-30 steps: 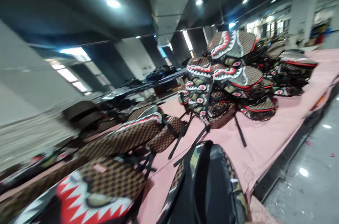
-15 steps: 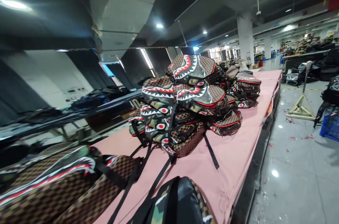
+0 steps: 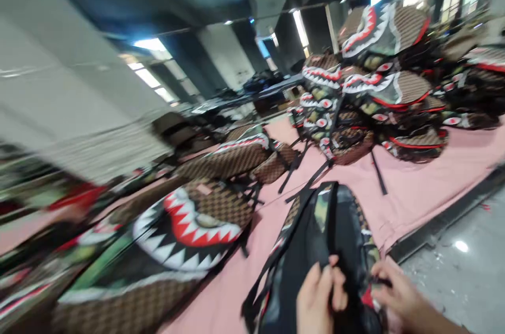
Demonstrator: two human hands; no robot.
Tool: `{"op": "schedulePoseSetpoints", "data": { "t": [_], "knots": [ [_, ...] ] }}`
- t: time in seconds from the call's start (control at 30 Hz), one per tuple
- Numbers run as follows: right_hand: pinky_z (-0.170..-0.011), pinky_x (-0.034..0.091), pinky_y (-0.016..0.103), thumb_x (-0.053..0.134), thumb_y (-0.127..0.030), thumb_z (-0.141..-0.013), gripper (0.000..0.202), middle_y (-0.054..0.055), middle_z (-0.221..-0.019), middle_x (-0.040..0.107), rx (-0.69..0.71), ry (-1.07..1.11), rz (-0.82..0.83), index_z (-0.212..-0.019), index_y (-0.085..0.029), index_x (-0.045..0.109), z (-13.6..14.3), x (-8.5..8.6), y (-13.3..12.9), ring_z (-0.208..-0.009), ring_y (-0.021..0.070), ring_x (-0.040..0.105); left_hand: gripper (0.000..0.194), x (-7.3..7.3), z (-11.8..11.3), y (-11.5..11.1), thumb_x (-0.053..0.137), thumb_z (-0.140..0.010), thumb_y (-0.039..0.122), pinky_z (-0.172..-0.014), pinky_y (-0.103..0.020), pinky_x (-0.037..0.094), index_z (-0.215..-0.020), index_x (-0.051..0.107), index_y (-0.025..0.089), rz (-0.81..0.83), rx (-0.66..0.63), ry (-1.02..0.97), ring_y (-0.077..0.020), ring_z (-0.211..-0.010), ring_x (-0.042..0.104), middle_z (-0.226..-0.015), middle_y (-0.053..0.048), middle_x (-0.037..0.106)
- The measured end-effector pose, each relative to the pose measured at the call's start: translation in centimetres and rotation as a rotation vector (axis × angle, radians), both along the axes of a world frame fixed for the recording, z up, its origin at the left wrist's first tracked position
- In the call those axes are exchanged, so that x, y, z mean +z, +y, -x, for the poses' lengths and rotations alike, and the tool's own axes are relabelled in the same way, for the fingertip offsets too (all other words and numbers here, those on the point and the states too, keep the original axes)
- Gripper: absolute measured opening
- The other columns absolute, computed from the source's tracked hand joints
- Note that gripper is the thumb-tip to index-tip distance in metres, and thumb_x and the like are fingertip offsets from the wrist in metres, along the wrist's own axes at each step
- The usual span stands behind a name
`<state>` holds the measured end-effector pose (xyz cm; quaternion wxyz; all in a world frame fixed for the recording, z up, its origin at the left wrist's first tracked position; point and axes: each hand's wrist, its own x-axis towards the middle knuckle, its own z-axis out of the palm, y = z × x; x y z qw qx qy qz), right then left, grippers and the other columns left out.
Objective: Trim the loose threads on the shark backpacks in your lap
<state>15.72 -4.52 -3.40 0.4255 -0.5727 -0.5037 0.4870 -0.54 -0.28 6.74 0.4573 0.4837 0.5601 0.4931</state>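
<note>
A black-backed backpack (image 3: 307,250) with checkered and camouflage edges lies on the pink-covered table (image 3: 410,192), straps upward. My left hand (image 3: 321,292) is over its black back panel, fingers curled together; what they hold, if anything, is blurred. At the bag's right edge, my right hand (image 3: 394,289) pinches a small dark piece that looks like a strap end, near a red patch. Left of this bag lies a large shark-mouth backpack (image 3: 197,223) with brown checks.
Stacked shark-mouth backpacks (image 3: 379,87) stand farther back on the table. More checkered bags (image 3: 236,158) lie at the left. The table's dark edge (image 3: 437,229) runs along the right, beside a grey floor (image 3: 465,271).
The view has swung left and down. Both my hands now show at the black-backed backpack, which is seen more fully. The bag stack appears farther right in the picture.
</note>
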Motion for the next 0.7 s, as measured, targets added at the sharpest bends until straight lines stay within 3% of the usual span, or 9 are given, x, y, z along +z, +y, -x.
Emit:
{"op": "schedulePoseSetpoints", "data": {
  "t": [0.07,0.17,0.3,0.4,0.57,0.7],
  "knots": [
    [-0.081,0.044,0.031,0.045,-0.036,-0.082,0.024,0.003,-0.096,0.060,-0.075,-0.101,-0.075,-0.101,-0.024,0.053,-1.6,0.0,0.0,-0.090,0.0190,0.057,0.041,-1.1,-0.8,0.1,0.058,-0.073,0.048,-0.037,-0.021,0.034,-0.090,0.061,0.010,0.238,-0.211,-0.261,-0.0040,-0.035,0.039,-0.062,-0.003,0.058],
    [-0.083,0.043,0.029,0.045,-0.035,-0.084,0.025,0.005,-0.103,0.058,-0.067,-0.215,-0.160,-0.104,-0.022,0.052,-3.4,1.4,0.8,-0.095,0.0182,0.055,0.037,-1.8,-2.0,0.0,0.058,-0.075,0.042,-0.036,-0.018,0.030,-0.091,0.060,0.009,0.326,-0.271,-0.389,-0.0040,-0.034,0.041,-0.062,-0.003,0.058],
    [-0.072,0.045,0.025,0.046,-0.030,-0.085,0.018,0.004,-0.089,0.060,0.060,-0.324,-0.290,-0.098,-0.021,0.054,-3.0,4.3,1.9,-0.081,0.0158,0.056,0.033,-1.6,-2.7,-0.6,0.055,-0.077,0.041,-0.033,-0.016,0.023,-0.078,0.057,0.008,0.311,-0.307,-0.351,-0.0034,-0.030,0.039,-0.056,-0.002,0.057],
    [-0.067,0.045,0.024,0.044,-0.025,-0.085,0.015,0.003,-0.082,0.059,0.126,-0.358,-0.381,-0.093,-0.020,0.055,-2.1,5.5,2.5,-0.075,0.0144,0.056,0.035,-1.8,-2.6,-1.0,0.053,-0.078,0.043,-0.032,-0.016,0.023,-0.070,0.053,0.010,0.294,-0.342,-0.312,-0.0029,-0.030,0.038,-0.055,-0.002,0.057],
    [-0.063,0.042,0.025,0.044,-0.024,-0.086,0.014,0.002,-0.074,0.058,0.133,-0.350,-0.427,-0.084,-0.018,0.056,-2.0,5.6,3.1,-0.068,0.0138,0.055,0.038,-2.4,-2.6,-0.9,0.053,-0.077,0.047,-0.032,-0.016,0.024,-0.080,0.056,0.010,0.309,-0.372,-0.233,-0.0036,-0.030,0.040,-0.057,-0.002,0.058],
    [-0.064,0.042,0.023,0.046,-0.023,-0.084,0.012,0.002,-0.075,0.060,0.067,-0.303,-0.357,-0.083,-0.019,0.057,-2.4,5.5,3.1,-0.069,0.0134,0.056,0.043,-2.7,-3.2,-0.6,0.054,-0.074,0.053,-0.033,-0.016,0.022,-0.080,0.057,0.010,0.322,-0.371,-0.197,-0.0031,-0.029,0.037,-0.055,-0.001,0.057]
  ]
}}
